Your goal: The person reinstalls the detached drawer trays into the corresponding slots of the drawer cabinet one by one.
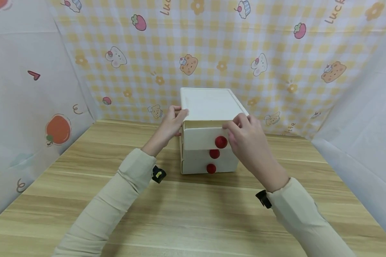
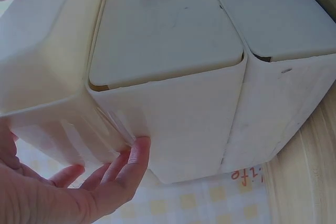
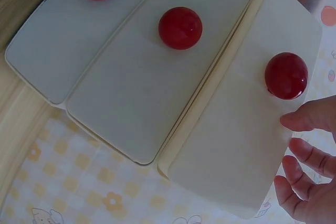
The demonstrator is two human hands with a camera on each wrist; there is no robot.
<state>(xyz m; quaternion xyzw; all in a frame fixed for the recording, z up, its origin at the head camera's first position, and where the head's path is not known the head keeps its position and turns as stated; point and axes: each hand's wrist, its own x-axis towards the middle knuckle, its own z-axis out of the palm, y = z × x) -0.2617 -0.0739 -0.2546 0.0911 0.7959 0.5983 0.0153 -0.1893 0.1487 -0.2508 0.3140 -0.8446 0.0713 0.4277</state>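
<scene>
A white cabinet (image 1: 212,103) with three stacked drawers and red knobs stands on the table. Its top drawer (image 1: 199,139) is pulled partly out, with a gap showing above its front; the lower two are closed. My left hand (image 1: 172,123) rests on the cabinet's left side, thumb at the top edge, fingers pressed along the side wall (image 2: 100,135). With curled fingers, my right hand (image 1: 247,137) holds the upper edge of the top drawer's front near its red knob (image 3: 286,75). In the right wrist view its thumb (image 3: 302,119) touches the front. The drawer's inside is hidden.
The wood-grain table (image 1: 193,214) extends on all visible sides of the cabinet. A yellow checked cloth (image 1: 212,43) hangs behind, and white printed cloths (image 1: 16,107) close off both sides. Black straps (image 1: 158,174) show near both sleeve cuffs.
</scene>
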